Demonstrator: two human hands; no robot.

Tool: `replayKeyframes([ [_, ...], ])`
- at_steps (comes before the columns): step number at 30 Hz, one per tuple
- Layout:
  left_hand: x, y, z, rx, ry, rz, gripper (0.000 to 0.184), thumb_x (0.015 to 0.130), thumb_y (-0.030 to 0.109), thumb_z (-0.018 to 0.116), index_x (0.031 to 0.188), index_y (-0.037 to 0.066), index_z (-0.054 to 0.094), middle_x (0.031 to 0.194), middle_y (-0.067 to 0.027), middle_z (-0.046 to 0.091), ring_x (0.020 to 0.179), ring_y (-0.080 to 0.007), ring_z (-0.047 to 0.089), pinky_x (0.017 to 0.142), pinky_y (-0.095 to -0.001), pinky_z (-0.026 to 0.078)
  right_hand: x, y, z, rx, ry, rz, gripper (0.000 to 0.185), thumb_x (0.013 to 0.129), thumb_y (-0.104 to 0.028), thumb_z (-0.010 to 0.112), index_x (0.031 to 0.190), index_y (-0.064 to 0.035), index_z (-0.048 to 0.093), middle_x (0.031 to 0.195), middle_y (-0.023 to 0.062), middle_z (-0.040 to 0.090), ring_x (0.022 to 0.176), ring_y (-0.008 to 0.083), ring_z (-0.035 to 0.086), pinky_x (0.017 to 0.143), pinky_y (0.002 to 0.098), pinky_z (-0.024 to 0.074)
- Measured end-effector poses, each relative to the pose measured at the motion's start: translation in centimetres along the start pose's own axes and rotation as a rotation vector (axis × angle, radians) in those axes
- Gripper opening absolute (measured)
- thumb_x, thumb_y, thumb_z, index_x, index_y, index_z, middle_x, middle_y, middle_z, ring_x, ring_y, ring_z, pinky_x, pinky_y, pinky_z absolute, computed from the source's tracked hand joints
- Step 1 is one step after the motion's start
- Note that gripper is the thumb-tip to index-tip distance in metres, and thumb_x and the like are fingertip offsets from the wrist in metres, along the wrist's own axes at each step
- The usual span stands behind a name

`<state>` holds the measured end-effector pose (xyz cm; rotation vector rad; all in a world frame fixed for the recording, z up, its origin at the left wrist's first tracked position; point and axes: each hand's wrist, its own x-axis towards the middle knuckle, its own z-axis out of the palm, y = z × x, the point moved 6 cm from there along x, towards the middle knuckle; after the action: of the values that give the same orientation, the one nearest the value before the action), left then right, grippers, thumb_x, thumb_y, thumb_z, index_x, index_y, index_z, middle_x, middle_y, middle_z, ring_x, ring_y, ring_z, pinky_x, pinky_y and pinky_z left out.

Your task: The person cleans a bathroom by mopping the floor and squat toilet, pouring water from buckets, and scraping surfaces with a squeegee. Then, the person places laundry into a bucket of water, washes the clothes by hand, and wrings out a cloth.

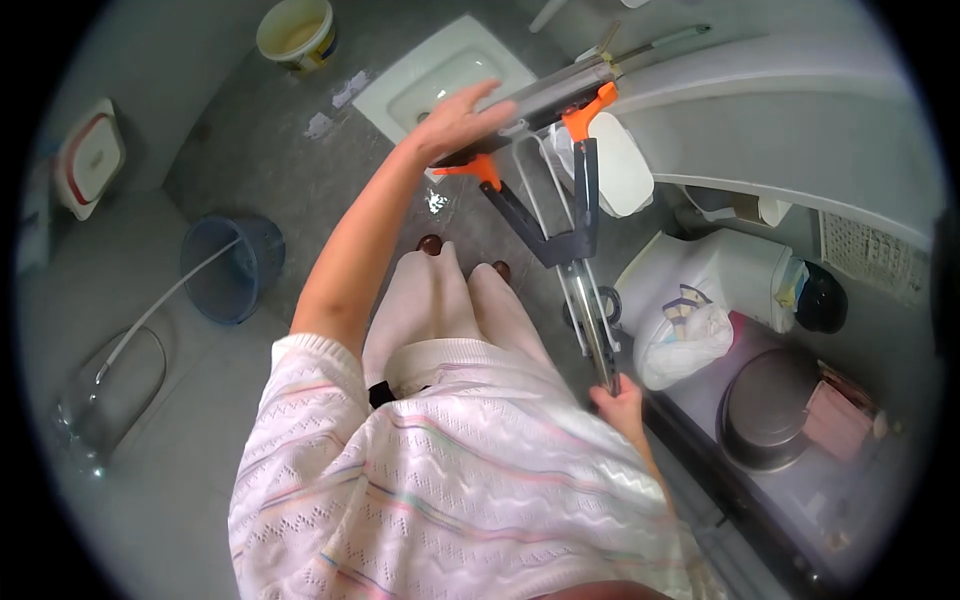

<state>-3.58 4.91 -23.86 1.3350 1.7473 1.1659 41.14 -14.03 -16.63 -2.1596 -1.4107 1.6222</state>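
Note:
A sponge mop (572, 248) with a grey frame and orange end clips is raised at a slant in front of me, its head up and away from my body. My right hand (622, 405) is wrapped round its metal pole at the lower end. My left hand (465, 125) reaches out to the left end of the mop head (560, 92), fingers stretched and apart. It overlaps the head in view; whether it touches cannot be told. Behind this hand lies a white squat toilet (455, 50) set into the grey floor.
A blue bucket (235, 268) with a hose in it stands at left. A yellowish bucket (296, 36) is at the back. To the right are a white bin (705, 262), a dark round basin (765, 408) and a ledge (800, 85). The floor (330, 165) looks wet.

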Motion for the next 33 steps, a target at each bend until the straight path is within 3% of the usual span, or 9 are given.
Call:
replayKeyframes([
  [3, 1.4, -0.8, 1.8, -0.208, -0.377, -0.398, 0.065, 0.083, 0.058, 0.037, 0.108, 0.001, 0.057, 0.097, -0.0202, 0.059, 0.1, -0.0258, 0.053, 0.086, -0.0332, 0.039, -0.4, -1.7, -0.4, -0.072, -0.026, 0.032, 0.018, 0.066, -0.006, 0.065, 0.063, -0.0076, 0.047, 0.054, -0.0071, 0.042, 0.048, 0.0027, 0.036, 0.043, 0.0207, 0.0303],
  [12, 1.5, 1.6, -0.5, 0.118, -0.116, -0.185, 0.06, 0.083, 0.053, 0.039, 0.085, -0.002, 0.061, 0.06, -0.0177, 0.053, 0.06, -0.0281, 0.05, 0.063, -0.0375, 0.042, -0.3, -3.1, -0.3, -0.048, -0.046, 0.044, 0.02, 0.066, -0.007, 0.065, 0.062, -0.0085, 0.045, 0.052, -0.0068, 0.04, 0.044, 0.003, 0.035, 0.041, 0.0203, 0.0302],
  [15, 1.1, 2.7, -1.4, 0.142, -0.181, -0.248, 0.055, 0.08, 0.05, 0.037, 0.082, 0.001, 0.063, 0.079, -0.0219, 0.059, 0.081, -0.0377, 0.055, 0.076, -0.0402, 0.042, -0.1, -3.5, -0.4, -0.063, -0.054, 0.034, 0.021, 0.067, -0.007, 0.065, 0.062, -0.0087, 0.044, 0.052, -0.0065, 0.04, 0.044, 0.0031, 0.036, 0.04, 0.0202, 0.03],
  [18, 1.0, 2.9, -1.9, 0.116, -0.238, -0.269, 0.058, 0.08, 0.053, 0.037, 0.086, 0.001, 0.062, 0.086, -0.0207, 0.06, 0.084, -0.0358, 0.055, 0.077, -0.0394, 0.041, -0.3, -4.3, -0.5, -0.061, -0.061, 0.065, 0.022, 0.068, -0.005, 0.064, 0.062, -0.0088, 0.043, 0.052, -0.0062, 0.04, 0.043, 0.0031, 0.036, 0.038, 0.02, 0.029],
  [21, 1.2, 0.9, -1.6, -0.072, -0.17, -0.185, 0.064, 0.08, 0.06, 0.035, 0.096, 0.004, 0.061, 0.094, -0.017, 0.061, 0.089, -0.0297, 0.056, 0.077, -0.0395, 0.042, -0.6, -4.9, -0.4, -0.026, -0.08, 0.094, 0.022, 0.069, -0.004, 0.064, 0.064, -0.009, 0.043, 0.052, -0.006, 0.039, 0.041, 0.0029, 0.035, 0.037, 0.0195, 0.0273],
  [24, 0.4, -3.3, -2.9, -0.32, -0.528, -0.511, 0.066, 0.083, 0.06, 0.036, 0.118, 0.005, 0.05, 0.117, -0.0072, 0.05, 0.103, -0.02, 0.045, 0.09, -0.0319, 0.034, -0.8, -5.0, -0.6, -0.002, -0.097, 0.138, 0.022, 0.07, -0.002, 0.063, 0.065, -0.0088, 0.043, 0.052, -0.006, 0.038, 0.04, 0.0027, 0.034, 0.035, 0.0193, 0.0257],
  [25, -0.6, -3.5, -4.3, -0.194, -0.528, -0.514, 0.071, 0.08, 0.064, 0.037, 0.12, 0.006, 0.049, 0.118, -0.0092, 0.05, 0.107, -0.0196, 0.044, 0.092, -0.0313, 0.033, -0.8, -4.9, -0.5, 0.007, -0.099, 0.155, 0.022, 0.07, -0.001, 0.063, 0.065, -0.0087, 0.043, 0.052, -0.006, 0.038, 0.039, 0.0026, 0.034, 0.035, 0.0193, 0.0253],
  [28, -4.4, -4.5, -5.3, -0.283, -0.461, -0.654, 0.073, 0.078, 0.065, 0.039, 0.118, 0.005, 0.05, 0.116, -0.0106, 0.05, 0.103, -0.019, 0.045, 0.091, -0.0319, 0.033, -0.6, -4.2, 0.0, 0.086, -0.13, 0.157, 0.021, 0.07, 0.0, 0.062, 0.066, -0.0082, 0.043, 0.052, -0.0056, 0.037, 0.038, 0.0027, 0.033, 0.034, 0.0192, 0.0244],
  [33, -4.0, -4.4, -5.8, -0.187, -0.196, -0.526, 0.049, 0.085, 0.044, 0.045, 0.086, -0.003, 0.06, 0.073, -0.007, 0.06, 0.064, -0.0159, 0.05, 0.061, -0.0297, 0.042, -0.7, -4.7, 0.3, 0.081, -0.218, 0.19, 0.02, 0.071, 0.001, 0.06, 0.068, -0.0078, 0.043, 0.053, -0.0053, 0.037, 0.037, 0.0025, 0.033, 0.033, 0.0194, 0.0237],
])
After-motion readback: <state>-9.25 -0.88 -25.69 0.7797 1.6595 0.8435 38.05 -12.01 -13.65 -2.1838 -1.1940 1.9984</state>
